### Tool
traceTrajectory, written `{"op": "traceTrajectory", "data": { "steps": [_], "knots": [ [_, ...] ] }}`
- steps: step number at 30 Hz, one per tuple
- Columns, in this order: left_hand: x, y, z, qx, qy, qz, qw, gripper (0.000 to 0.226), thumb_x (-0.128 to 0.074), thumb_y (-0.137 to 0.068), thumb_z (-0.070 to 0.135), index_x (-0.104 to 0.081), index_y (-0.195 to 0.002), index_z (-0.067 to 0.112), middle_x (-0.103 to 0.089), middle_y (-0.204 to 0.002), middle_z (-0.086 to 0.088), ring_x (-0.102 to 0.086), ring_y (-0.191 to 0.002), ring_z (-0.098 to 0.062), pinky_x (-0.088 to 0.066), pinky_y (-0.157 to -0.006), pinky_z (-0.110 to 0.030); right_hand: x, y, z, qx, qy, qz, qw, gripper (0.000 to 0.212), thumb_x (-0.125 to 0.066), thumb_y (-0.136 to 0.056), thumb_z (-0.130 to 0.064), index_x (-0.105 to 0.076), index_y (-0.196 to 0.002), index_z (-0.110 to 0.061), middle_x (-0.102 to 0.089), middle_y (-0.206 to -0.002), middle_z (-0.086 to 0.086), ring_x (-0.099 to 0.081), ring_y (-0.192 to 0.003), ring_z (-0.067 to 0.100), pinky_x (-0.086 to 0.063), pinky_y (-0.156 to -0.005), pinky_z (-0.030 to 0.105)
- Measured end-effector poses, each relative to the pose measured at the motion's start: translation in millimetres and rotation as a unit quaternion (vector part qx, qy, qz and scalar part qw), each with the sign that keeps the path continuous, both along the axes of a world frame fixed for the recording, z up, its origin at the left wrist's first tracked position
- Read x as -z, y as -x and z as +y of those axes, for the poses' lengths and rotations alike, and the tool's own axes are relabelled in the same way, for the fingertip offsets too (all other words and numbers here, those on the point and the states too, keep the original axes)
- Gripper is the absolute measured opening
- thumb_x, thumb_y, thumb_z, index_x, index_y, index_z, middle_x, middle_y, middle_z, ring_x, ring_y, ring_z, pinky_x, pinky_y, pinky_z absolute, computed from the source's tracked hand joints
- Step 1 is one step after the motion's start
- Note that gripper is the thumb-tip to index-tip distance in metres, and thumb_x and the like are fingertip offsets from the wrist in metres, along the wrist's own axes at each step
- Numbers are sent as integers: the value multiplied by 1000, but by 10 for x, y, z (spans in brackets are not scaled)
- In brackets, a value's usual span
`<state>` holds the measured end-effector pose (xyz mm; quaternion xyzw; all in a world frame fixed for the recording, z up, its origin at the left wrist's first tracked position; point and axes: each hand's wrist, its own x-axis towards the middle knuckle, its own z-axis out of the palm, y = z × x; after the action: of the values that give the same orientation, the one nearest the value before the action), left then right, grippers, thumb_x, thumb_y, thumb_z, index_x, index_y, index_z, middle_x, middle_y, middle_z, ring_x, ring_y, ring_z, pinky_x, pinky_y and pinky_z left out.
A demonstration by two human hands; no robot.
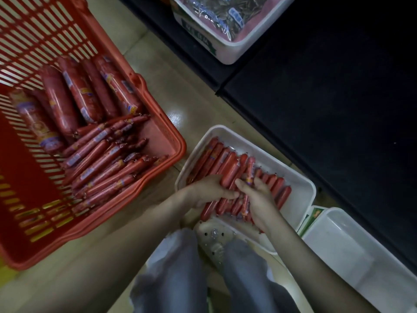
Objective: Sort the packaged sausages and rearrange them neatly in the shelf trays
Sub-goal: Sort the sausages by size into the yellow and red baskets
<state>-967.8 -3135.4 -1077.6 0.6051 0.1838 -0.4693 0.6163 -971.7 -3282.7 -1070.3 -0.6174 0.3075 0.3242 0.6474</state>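
While my tray point(302, 184) is only part full, I think the job is about half done. A row of thin sausages point(228, 163) lies side by side in it, from the far corner down to my hands. The side by the right rim is bare. A lot is left. The red basket point(179, 144) just beside the tray holds a heap of thin ones point(101, 163) and some fat sausages point(58, 100) too (I guess those need their own place). A second tray point(352, 240) near my right arm has nothing in it.

My left hand point(207, 190) is curled round a bunch of thin sausages in the middle of the tray, with the thumb on top. My right hand point(259, 199) is right next to it, with its fingers bent round the same bunch from the other side. The bunch lies between my two hands and touches both. It sits on the other sausages in the tray. It looks like I am lining them up straight.
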Motion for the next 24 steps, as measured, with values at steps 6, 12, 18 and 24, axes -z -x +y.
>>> {"op": "traceTrajectory", "data": {
  "steps": [6,12,18,24],
  "knots": [
    [33,91,78,43,-8,-4,999,10,-67,-87,9,-66,-97,7,-65,-85,-8,-59,-72,-14,-46,-60,-14,44,34,8,-8,-44,25,999,13,-63,-89,-5,-60,-99,2,-51,-64,10,-48,-47,15,-43,-41,22],
    [20,26,54,-5,-131,-14,991,26,-67,-88,22,-62,-108,6,-69,-88,-8,-67,-77,-20,-55,-80,-34,181,43,15,-19,15,45,999,8,-65,-89,-13,-59,-87,-8,-48,-58,5,-46,-47,14,-42,-45,26],
    [183,15,3,208,-552,-274,760,51,-34,-94,12,-34,-144,10,-54,-129,-12,-61,-106,-26,-47,-87,-32,350,-17,152,6,122,29,992,11,-62,-92,-15,-54,-94,-7,-51,-61,4,-47,-42,10,-43,-42,21],
    [290,-10,120,415,-485,-270,721,66,-26,-96,9,11,-151,10,-17,-150,-24,-42,-128,-36,-38,-107,-37,426,-174,493,-8,125,30,992,23,-60,-92,-11,-53,-114,-6,-64,-84,8,-58,-54,9,-46,-48,22]
  ]
}}
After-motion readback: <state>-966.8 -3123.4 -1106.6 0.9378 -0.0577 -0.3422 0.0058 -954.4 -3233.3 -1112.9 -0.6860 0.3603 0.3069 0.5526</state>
